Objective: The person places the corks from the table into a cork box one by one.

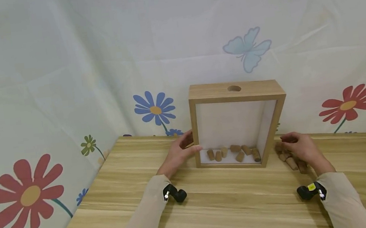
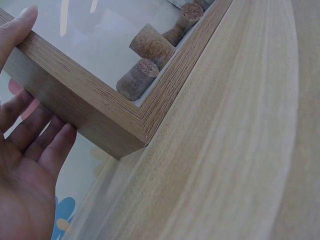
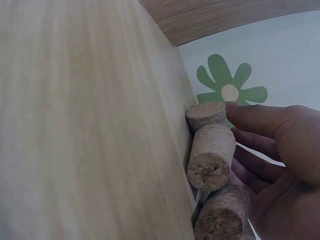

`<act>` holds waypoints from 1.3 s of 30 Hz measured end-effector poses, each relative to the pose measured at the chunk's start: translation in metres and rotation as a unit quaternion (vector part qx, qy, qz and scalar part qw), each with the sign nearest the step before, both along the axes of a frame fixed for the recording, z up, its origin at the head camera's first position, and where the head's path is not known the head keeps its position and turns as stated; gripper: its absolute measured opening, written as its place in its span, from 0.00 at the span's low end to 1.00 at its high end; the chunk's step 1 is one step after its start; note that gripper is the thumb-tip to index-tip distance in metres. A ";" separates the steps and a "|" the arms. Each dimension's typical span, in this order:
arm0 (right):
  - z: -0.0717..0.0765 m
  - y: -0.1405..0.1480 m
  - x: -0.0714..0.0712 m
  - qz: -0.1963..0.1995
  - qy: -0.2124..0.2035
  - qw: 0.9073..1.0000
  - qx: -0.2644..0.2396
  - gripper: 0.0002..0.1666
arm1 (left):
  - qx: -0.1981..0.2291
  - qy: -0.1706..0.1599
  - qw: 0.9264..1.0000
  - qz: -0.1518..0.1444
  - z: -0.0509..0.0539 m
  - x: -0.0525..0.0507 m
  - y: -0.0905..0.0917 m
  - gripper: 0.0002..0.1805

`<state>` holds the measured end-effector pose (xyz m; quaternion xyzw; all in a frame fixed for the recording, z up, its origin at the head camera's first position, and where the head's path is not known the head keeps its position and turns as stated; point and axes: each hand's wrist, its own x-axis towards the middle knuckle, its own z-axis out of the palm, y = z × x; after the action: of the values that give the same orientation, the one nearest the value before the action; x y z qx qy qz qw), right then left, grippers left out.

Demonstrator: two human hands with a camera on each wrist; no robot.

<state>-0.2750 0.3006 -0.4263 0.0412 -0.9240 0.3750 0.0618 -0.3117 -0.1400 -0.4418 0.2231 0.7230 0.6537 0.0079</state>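
A wooden shadow box (image 1: 234, 90) with a clear front stands upright, a round hole in its top. Several wine corks (image 1: 236, 148) lie on its floor. My left hand (image 1: 181, 152) holds the box's left side: the thumb lies on the front edge and the fingertips touch the side panel (image 2: 75, 107). Right of the box, my right hand (image 1: 303, 149) is at a small pile of loose corks (image 1: 291, 162). In the right wrist view its thumb tip touches the farthest cork (image 3: 206, 115), with the other fingers loosely bent behind the pile. No cork is visibly lifted.
The box and corks rest on a wood-grain table (image 1: 227, 206). Behind it hangs a pale cloth (image 1: 168, 48) printed with flowers and a butterfly. Small black cameras are strapped on both wrists, over beige sleeves (image 1: 343, 195).
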 end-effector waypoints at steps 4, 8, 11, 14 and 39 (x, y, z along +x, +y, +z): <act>0.001 0.001 0.001 0.005 -0.011 1.000 0.003 0.24 | 0.002 0.002 1.000 0.001 0.000 0.000 0.001 0.47; 0.003 0.002 0.001 0.016 -0.017 1.000 0.004 0.25 | 0.004 0.005 1.000 0.002 0.000 -0.001 0.001 0.45; 0.003 0.003 0.001 0.022 -0.015 1.000 0.008 0.24 | 0.007 0.005 1.000 0.000 0.000 -0.001 0.002 0.44; 0.003 0.004 0.001 0.025 -0.012 1.000 0.012 0.22 | 0.005 0.004 1.000 0.001 0.000 -0.002 0.002 0.44; 0.016 -0.002 0.005 0.011 0.033 0.999 -0.041 0.21 | -0.005 0.005 1.000 0.006 0.001 0.000 0.002 0.43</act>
<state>-0.2698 0.2987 -0.4102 0.0614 -0.9049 0.4115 0.0893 -0.3115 -0.1382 -0.4405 0.2217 0.7276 0.6492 0.0018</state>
